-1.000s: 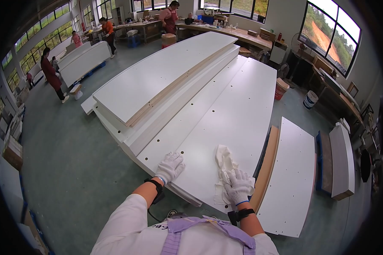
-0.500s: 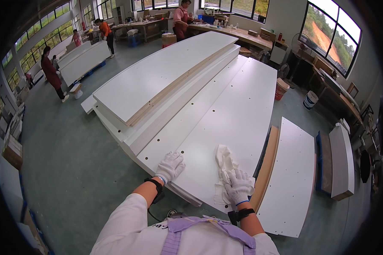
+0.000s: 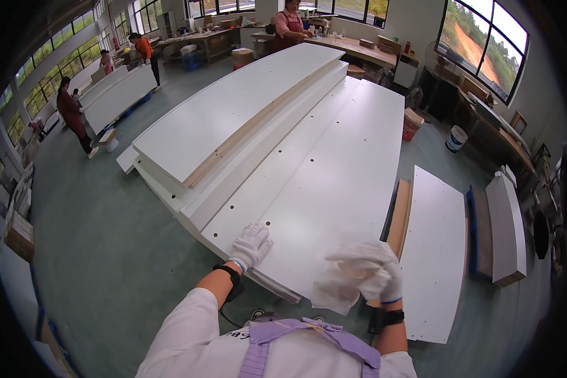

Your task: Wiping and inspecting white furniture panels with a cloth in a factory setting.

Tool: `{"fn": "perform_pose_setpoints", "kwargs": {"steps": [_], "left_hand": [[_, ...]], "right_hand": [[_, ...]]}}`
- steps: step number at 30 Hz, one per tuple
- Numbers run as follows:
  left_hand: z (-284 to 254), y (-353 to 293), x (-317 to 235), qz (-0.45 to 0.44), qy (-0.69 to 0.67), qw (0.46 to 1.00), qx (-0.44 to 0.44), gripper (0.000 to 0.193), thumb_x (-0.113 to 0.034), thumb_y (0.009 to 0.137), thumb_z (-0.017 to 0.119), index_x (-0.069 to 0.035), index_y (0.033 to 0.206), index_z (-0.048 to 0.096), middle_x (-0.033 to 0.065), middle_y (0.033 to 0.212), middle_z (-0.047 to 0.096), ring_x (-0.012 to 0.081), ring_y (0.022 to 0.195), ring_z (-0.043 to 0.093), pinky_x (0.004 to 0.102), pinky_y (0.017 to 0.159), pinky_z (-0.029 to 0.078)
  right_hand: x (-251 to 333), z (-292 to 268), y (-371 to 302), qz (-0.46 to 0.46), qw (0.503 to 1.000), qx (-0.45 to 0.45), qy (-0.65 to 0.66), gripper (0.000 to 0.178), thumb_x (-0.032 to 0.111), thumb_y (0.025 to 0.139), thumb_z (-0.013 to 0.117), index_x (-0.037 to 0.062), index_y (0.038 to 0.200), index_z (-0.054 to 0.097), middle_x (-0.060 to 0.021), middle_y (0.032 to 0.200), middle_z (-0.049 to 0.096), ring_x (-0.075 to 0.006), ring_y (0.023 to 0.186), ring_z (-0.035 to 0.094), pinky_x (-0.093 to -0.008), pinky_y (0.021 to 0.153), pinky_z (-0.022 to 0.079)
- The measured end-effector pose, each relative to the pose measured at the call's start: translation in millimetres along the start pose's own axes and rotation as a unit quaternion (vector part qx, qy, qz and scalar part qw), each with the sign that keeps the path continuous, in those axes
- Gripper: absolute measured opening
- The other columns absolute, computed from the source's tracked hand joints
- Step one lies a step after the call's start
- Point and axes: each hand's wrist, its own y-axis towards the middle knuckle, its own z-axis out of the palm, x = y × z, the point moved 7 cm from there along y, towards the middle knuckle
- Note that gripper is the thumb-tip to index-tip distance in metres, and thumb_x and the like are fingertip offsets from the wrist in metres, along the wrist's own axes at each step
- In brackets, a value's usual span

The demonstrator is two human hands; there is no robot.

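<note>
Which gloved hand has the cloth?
The right hand: the white cloth is bunched in it, blurred, near the panel's close edge. The left hand has no cloth visible; it rests on the white panel.

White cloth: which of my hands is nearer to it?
Your right. The right hand holds the cloth; the left hand rests on the white panel, to the cloth's left.

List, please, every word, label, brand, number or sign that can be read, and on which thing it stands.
White shirt: dark printed characters, partly visible; I do not copy them here.
Pale bucket at right: dark printed marking, too small to read.
White panel with holes: no text visible.
</note>
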Motion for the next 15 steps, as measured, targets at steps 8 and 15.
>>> {"fn": "perform_pose_setpoints", "kwargs": {"steps": [8, 15], "left_hand": [[-19.5, -2.1, -1.6, -0.166, 0.097, 0.981, -0.026, 0.045, -0.039, 0.095, 0.053, -0.007, 0.127, 0.054, 0.0191, 0.117, 0.062, 0.0383, 0.106, 0.059, 0.0507, 0.095, 0.045], [-14.8, 9.9, -1.2, -0.255, 0.074, 0.962, 0.066, 0.039, -0.044, 0.091, 0.056, -0.009, 0.11, 0.059, 0.0196, 0.109, 0.063, 0.0406, 0.099, 0.06, 0.0531, 0.087, 0.048]], "right_hand": [[-9.3, -47.3, -112.5, 0.277, 0.941, 0.053, -0.187, 0.031, 0.028, 0.101, 0.056, 0.003, 0.116, 0.066, -0.0051, 0.108, 0.069, -0.0162, 0.099, 0.065, -0.0285, 0.086, 0.052], [-126.8, -26.0, -133.4, 0.483, 0.875, 0.021, -0.025, 0.032, 0.037, 0.103, 0.055, 0.0069, 0.107, 0.066, -0.0046, 0.096, 0.069, -0.0149, 0.083, 0.067, -0.0303, 0.073, 0.056]]}}
